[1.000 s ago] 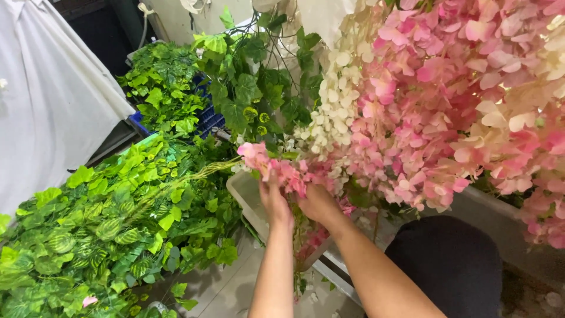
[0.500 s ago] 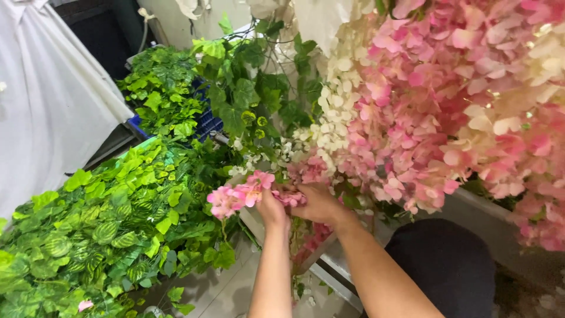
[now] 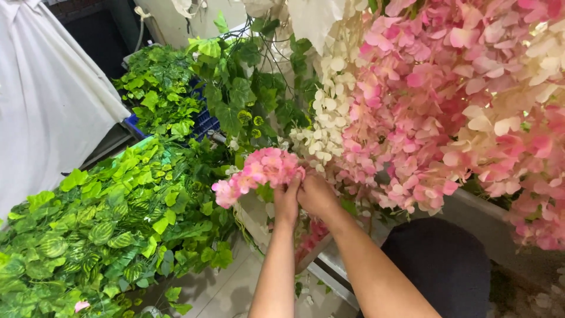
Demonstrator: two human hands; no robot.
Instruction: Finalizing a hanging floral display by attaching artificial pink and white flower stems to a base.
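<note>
My left hand (image 3: 286,201) and my right hand (image 3: 318,194) meet at the middle of the view, both closed around the stem end of a pink artificial flower cluster (image 3: 257,172). The cluster sticks out to the left of my hands, above a pale bin (image 3: 255,213). Just right of my hands hangs a mass of pink and cream artificial blossoms (image 3: 447,100). White blossom strands (image 3: 329,115) hang behind my fingers.
Heaps of green artificial leaf garlands (image 3: 112,218) fill the left. More dark ivy (image 3: 241,88) hangs at the back, over a blue crate (image 3: 203,122). A white cloth (image 3: 41,100) covers the far left. A dark round stool (image 3: 441,265) stands at lower right.
The pink cluster in my hands has swung from upper right to the left and lifted a little. My hands have stayed together near the bin's edge.
</note>
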